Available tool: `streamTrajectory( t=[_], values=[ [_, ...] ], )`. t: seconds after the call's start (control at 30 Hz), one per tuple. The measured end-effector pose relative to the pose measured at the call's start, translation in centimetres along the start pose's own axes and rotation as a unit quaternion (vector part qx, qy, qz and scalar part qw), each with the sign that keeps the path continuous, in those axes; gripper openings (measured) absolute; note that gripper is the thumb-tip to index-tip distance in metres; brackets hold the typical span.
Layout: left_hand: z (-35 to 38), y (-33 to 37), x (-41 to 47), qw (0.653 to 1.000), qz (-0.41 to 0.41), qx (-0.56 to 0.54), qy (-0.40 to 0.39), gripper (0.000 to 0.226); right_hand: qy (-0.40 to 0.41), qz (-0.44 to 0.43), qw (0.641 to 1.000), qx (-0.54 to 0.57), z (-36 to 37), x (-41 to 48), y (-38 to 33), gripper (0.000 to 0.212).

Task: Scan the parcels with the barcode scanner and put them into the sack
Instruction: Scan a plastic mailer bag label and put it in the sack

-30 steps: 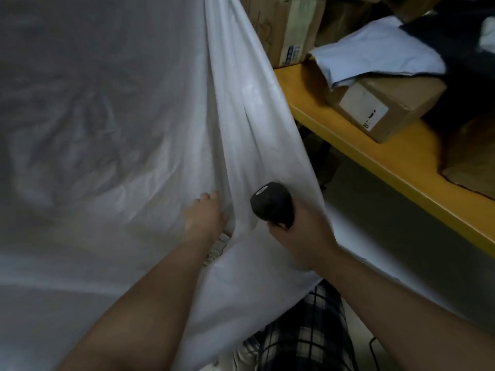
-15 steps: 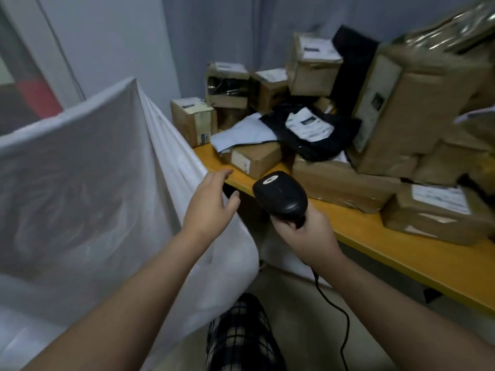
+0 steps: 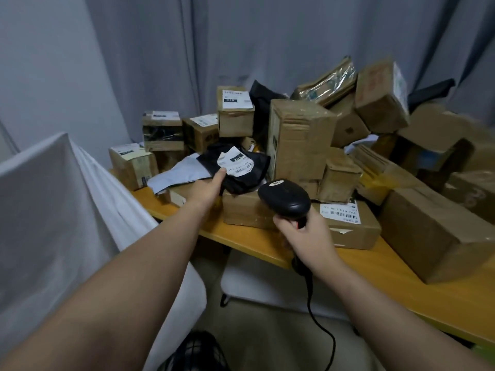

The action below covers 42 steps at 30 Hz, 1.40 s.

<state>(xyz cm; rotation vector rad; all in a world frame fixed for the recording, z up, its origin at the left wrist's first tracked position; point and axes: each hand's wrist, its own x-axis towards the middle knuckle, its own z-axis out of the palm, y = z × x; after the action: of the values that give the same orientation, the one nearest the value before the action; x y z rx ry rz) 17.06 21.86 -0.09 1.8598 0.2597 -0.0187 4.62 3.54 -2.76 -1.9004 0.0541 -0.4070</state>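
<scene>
A black plastic-bag parcel (image 3: 245,170) with a white barcode label lies on top of a flat brown box (image 3: 246,210) on the table. My left hand (image 3: 206,188) reaches to its near edge, thumb on top by the label and fingers hidden under the bag, pinching it. My right hand (image 3: 302,236) grips the handle of the black barcode scanner (image 3: 284,199), held just right of that parcel above the table edge, its cable hanging down. The white sack (image 3: 53,210) stands open at the left.
The yellow table (image 3: 267,250) carries a pile of several brown cardboard parcels (image 3: 300,140), a large box (image 3: 434,231) at the right and a grey mailer (image 3: 176,175). Grey curtains hang behind. A white stool stands under the table.
My view rose from the sack to the table. My left hand left the sack and reached forward onto the black bag parcel. My right hand with the scanner moved right and up.
</scene>
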Motion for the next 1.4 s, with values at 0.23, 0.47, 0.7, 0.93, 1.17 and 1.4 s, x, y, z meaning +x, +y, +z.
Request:
streamTrajectory(
  t=[0.23,0.47,0.7,0.93,1.17,1.4],
  values=[
    [1.6,1.3,2.6,0.995,-0.025,-0.100,0.010,0.033,-0.018,0.001,0.997,-0.069,2.5,1.8,-0.4,0.028],
    [-1.6,2.7,0.9,0.982,0.129,-0.127,0.055,0.011,-0.007,-0.007,0.994,-0.104,3.1,1.7,-0.6,0.027],
    [-8.5,3.9,-3.5,0.949,0.303,0.025,-0.085,0.020,-0.005,-0.010,1.000,-0.009,2.5,0.2,-1.3,0.025],
    [-13.1,7.7,-9.1,0.801,0.439,0.388,-0.125,0.026,-0.020,-0.100,0.990,0.100,0.6,-2.6,-4.3,0.049],
    [-10.6,10.6,-13.1,0.701,0.517,0.481,-0.104,0.021,0.032,-0.186,0.982,-0.003,-0.5,-3.4,-8.1,0.064],
    [-10.2,13.6,-15.4,0.567,0.593,0.572,-0.016,0.023,0.022,-0.157,0.987,0.006,-3.5,-2.4,-9.6,0.070]
  ],
)
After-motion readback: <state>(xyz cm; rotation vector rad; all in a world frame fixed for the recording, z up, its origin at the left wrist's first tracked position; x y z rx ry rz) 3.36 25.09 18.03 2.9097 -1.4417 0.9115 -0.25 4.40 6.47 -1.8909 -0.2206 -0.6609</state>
